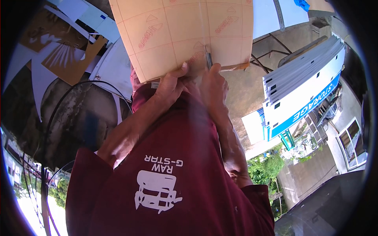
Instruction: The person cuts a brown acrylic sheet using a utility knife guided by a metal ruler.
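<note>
A board [157, 43] covered in tan masking paper with red printed lines and lettering lies in front of me at the top of the view. My left hand [171, 82] grips its near edge, the thumb on top and the other fingers mostly hidden below. In my right hand [214, 84] is a slim grey cutter knife [208, 59], its thin tip touching or just over the paper. A faint straight line runs from near that tip towards the far side. Some paper at the near right edge looks torn or folded.
On the right stands a stack of white panels [303, 78] with a blue "STORAGE" sign [315, 102]. Cut scraps [65, 59] lie at the left, near a black cable [59, 102]. A white sheet [271, 19] adjoins the board's right side.
</note>
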A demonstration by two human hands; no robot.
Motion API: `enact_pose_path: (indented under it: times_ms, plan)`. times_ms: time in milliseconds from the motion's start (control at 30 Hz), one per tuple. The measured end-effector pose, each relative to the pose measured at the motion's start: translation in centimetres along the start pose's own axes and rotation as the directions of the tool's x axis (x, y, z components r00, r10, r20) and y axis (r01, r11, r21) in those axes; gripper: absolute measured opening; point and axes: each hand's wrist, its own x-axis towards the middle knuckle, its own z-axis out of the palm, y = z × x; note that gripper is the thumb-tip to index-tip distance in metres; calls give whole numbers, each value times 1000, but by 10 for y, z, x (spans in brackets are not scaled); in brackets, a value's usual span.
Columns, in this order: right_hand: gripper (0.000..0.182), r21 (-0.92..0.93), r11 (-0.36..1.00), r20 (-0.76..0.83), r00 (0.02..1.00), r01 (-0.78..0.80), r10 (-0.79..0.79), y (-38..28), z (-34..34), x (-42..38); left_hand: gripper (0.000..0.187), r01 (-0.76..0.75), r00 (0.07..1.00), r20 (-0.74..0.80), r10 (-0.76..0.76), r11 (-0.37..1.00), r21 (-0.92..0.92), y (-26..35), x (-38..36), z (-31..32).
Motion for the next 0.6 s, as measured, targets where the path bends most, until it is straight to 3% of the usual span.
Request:
enact_pose_path:
  times_ms: [100,133,200,433,533,600]
  plan:
    - [36,72,994,25,997,-81,80,13,16,-11,33,-23,999,-30,23,1000,13,-3,-3,2]
    - [35,103,974,83,978,-201,193,23,26,-14,34,-49,998,-29,49,998,25,-4,-1,3]
    - [31,121,993,-22,1000,-10,12,51,53,-15,35,-56,998,-1,56,997,56,-1,7,0]
    - [21,146,975,-182,973,167,-140,69,72,-11,34,-31,999,-36,32,999,44,-5,-1,0]
    - [22,-12,1000,40,999,-7,8,140,119,-31,33,-24,999,-34,26,996,81,-12,0,-7]
    - [23,106,994,-110,994,6,5,146,93,-26,34,-91,996,-2,92,991,96,8,16,-6]
